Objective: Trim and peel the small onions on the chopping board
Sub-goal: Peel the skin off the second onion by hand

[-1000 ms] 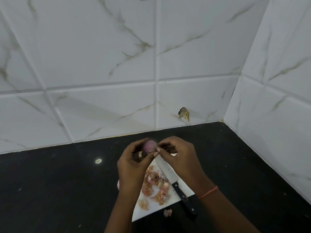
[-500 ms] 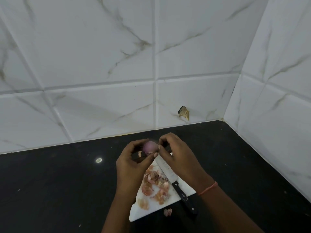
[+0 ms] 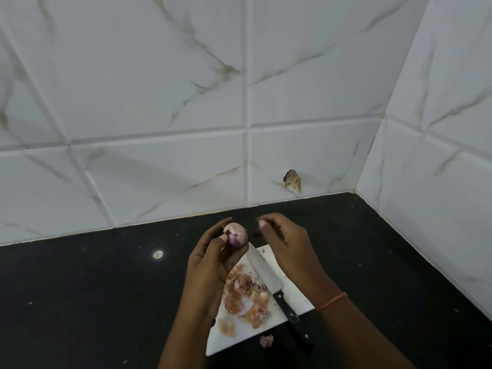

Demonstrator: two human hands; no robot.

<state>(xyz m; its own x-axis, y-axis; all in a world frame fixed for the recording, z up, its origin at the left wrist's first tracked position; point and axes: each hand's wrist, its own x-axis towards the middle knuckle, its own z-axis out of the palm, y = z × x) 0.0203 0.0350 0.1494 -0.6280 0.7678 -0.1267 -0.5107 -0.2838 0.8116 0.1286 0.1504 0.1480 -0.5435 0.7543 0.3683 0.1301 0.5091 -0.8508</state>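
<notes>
Onion: small onion (image 3: pixel 235 234) sits just above the centre of the frame, raised over the far end of the white chopping board (image 3: pixel 246 330), part of its papery skin torn back to show purple flesh.
Left hand: left hand (image 3: pixel 210 259) curls round the onion's lower half, thumb pressed on its near side.
Right hand: right hand (image 3: pixel 283 242) hangs just right of the onion, apart from it, fingers bent; a dark scrap seems pinched at the fingertips, though blur leaves this uncertain.
Handling: light, firm and round, the bulb likely turns slick once bared; the dry skin is brittle and tears in flakes. Best purchase looks to be the torn edge near the top.
Board: knife (image 3: pixel 274 286) lies unheld, diagonally, blade toward the hands, beside a heap of peels (image 3: pixel 246 296).
Stray: one peel scrap (image 3: pixel 266 341) rests on the black counter (image 3: pixel 93 302) just below the board.
</notes>
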